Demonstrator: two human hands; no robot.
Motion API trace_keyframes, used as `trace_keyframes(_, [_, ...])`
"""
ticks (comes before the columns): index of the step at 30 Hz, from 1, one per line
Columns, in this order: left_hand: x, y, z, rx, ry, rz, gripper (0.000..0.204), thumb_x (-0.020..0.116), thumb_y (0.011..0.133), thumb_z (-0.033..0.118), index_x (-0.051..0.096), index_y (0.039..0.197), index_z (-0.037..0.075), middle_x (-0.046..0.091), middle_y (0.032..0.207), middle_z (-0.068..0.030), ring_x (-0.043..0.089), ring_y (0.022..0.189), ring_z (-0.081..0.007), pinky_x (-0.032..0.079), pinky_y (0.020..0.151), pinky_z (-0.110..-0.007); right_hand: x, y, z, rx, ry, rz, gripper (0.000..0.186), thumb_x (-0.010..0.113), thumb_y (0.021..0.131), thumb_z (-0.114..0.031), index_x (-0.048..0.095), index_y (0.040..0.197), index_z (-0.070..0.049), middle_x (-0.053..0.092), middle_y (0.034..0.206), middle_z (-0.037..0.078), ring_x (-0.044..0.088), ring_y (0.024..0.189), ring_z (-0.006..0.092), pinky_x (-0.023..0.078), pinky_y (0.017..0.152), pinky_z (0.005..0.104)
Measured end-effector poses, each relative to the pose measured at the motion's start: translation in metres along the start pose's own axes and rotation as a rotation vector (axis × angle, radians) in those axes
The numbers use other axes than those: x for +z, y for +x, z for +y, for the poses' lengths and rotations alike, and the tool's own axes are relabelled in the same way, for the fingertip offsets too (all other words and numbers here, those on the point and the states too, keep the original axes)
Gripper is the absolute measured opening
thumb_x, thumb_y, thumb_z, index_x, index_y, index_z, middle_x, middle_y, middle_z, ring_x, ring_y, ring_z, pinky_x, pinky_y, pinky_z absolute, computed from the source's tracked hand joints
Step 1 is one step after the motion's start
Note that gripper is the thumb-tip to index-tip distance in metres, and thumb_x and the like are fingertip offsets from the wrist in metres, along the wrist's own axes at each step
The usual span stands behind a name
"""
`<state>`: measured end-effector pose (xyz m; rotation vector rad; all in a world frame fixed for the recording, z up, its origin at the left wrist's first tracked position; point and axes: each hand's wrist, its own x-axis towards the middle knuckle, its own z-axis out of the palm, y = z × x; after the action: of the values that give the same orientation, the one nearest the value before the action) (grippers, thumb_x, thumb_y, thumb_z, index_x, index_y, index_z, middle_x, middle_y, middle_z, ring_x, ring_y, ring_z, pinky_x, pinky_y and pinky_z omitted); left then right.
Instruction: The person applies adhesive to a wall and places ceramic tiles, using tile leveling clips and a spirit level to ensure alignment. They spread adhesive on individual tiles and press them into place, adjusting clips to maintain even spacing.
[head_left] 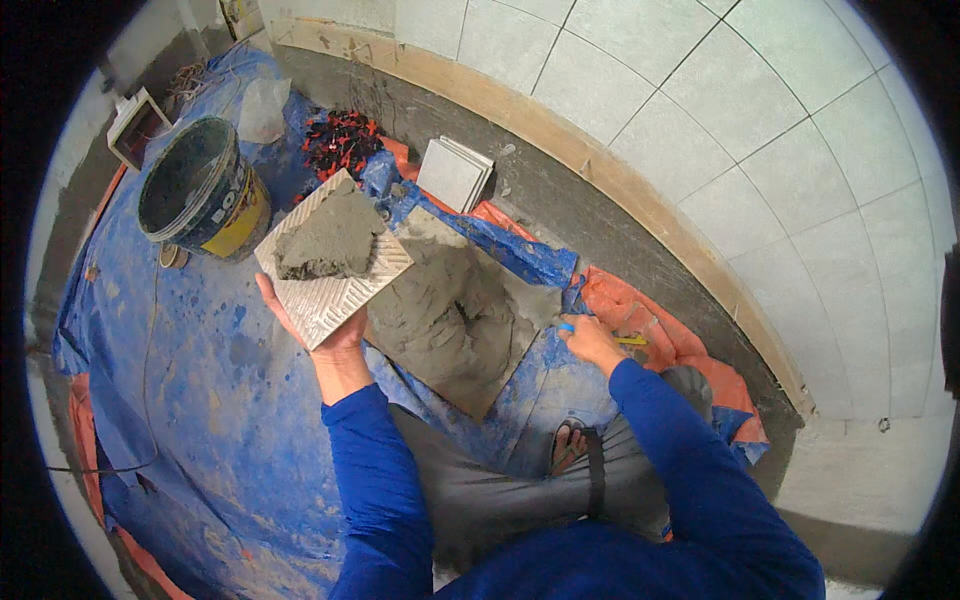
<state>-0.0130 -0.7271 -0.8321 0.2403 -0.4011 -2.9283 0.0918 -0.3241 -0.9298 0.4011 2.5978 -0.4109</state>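
Note:
My left hand [343, 345] supports a square tile [345, 297] from below, its ridged back facing up. A lump of grey mortar [332, 236] lies on the tile's upper part. My right hand [594, 342] is closed around the blue handle of a trowel [566, 326]. The trowel's grey, mortar-smeared blade reaches left to the edge of a mortar heap [450, 315], which spreads over a flat board [482, 402] between my hands. Beside my right hand is a slim yellow thing [632, 341], its kind unclear.
A dark bucket [205, 195] stands at the left. Red and black small pieces [343, 142] are piled beyond the tile, near stacked tiles [455, 172]. Blue sheeting [240, 370] covers the floor, with orange sheeting [640, 320] along the tiled wall [740, 130].

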Motion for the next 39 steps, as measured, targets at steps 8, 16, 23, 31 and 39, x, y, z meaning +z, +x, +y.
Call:
trace_keyframes(8, [0.003, -0.002, -0.004, -0.114, 0.010, -0.068, 0.076, 0.055, 0.097, 0.064, 0.049, 0.151, 0.011, 0.052, 0.152, -0.0128, 0.049, 0.139, -0.0354, 0.038, 0.117, -0.057, 0.048, 0.014, -0.040, -0.056, 0.223, -0.142, 0.050, 0.067, 0.096, -0.032, 0.065, 0.135, -0.001, 0.069, 0.122, 0.029, 0.064, 0.120, 0.0432, 0.050, 0.105, 0.0488])
trace_keyframes(16, [-0.009, 0.003, -0.008, -0.130, 0.047, -0.106, 0.074, 0.056, 0.096, 0.064, 0.050, 0.149, 0.011, 0.053, 0.151, -0.0121, 0.050, 0.137, -0.0357, 0.039, 0.116, -0.056, 0.041, 0.005, -0.044, -0.029, 0.699, -0.349, 0.054, 0.069, 0.099, -0.030, 0.058, 0.145, -0.003, 0.062, 0.071, 0.006, 0.055, 0.048, 0.0141, 0.044, 0.043, 0.0320])
trace_keyframes(23, [-0.015, 0.007, -0.002, -0.153, -0.056, -0.023, 0.068, 0.055, 0.098, 0.062, 0.055, 0.145, 0.012, 0.057, 0.148, -0.0125, 0.050, 0.138, -0.0344, 0.039, 0.117, -0.055, -0.078, -0.059, -0.047, -0.234, 0.825, -0.192, 0.044, 0.070, 0.100, -0.023, 0.063, 0.140, -0.006, 0.064, 0.078, 0.003, 0.058, 0.062, 0.0096, 0.048, 0.055, 0.0275])
trace_keyframes(31, [0.006, -0.009, -0.028, -0.405, -0.213, -0.088, 0.070, 0.054, 0.099, 0.062, 0.057, 0.143, 0.009, 0.059, 0.145, -0.0148, 0.057, 0.132, -0.0369, 0.042, 0.113, -0.056, -0.140, -0.103, -0.122, -0.826, 0.418, 0.582, 0.044, 0.077, 0.088, -0.012, 0.070, 0.131, -0.007, 0.069, 0.100, 0.013, 0.067, 0.090, 0.0283, 0.053, 0.086, 0.0386])
trace_keyframes(39, [0.005, -0.031, -0.046, -0.567, -0.359, -0.116, 0.066, 0.050, 0.100, 0.062, 0.061, 0.141, 0.010, 0.063, 0.142, -0.0149, 0.060, 0.128, -0.0387, 0.044, 0.111, -0.058, -0.066, -0.055, -0.125, -0.916, 0.178, 0.688, 0.045, 0.075, 0.075, -0.002, 0.068, 0.119, -0.001, 0.062, 0.112, 0.017, 0.062, 0.103, 0.0359, 0.052, 0.090, 0.0436])
